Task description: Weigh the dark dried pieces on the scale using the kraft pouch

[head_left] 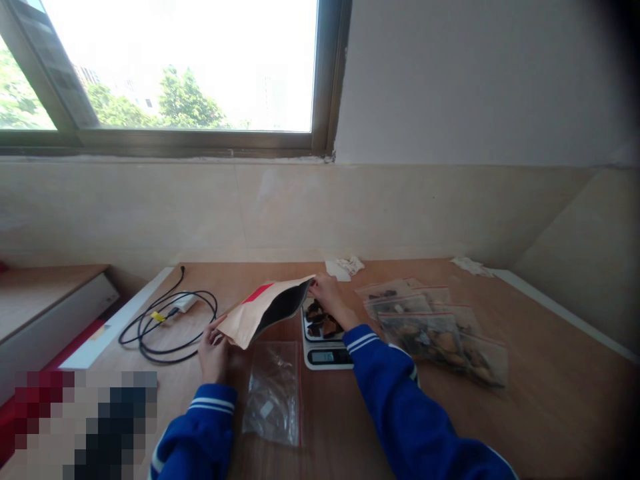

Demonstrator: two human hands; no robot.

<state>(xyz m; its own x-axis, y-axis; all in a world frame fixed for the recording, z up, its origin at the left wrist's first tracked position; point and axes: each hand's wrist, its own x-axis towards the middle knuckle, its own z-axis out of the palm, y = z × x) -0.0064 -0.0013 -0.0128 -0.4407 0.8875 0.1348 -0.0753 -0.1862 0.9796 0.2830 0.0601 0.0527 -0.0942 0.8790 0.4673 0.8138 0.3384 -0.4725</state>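
Observation:
A tan paper pouch [250, 313] with a red patch and a dark lining is held up between my two hands, its mouth gaping toward me. My left hand [214, 350] pinches its left corner, and my right hand [327, 297] grips the right corner. Below my right hand stands a white kitchen scale [309, 360] with a small lit display. Dark brown dried pieces [315, 319] lie on its platform, partly hidden by the pouch and my right arm. A clear zip bag [273, 393] lies flat in front of the pouch, apparently holding only a small white packet.
Several zip bags of dried pieces [435, 333] overlap on the right of the wooden table [545, 373]. A coiled black cable [145, 353] with a white adapter [185, 303] lies left. Crumpled tissue [353, 265] sits at the back edge, below the window.

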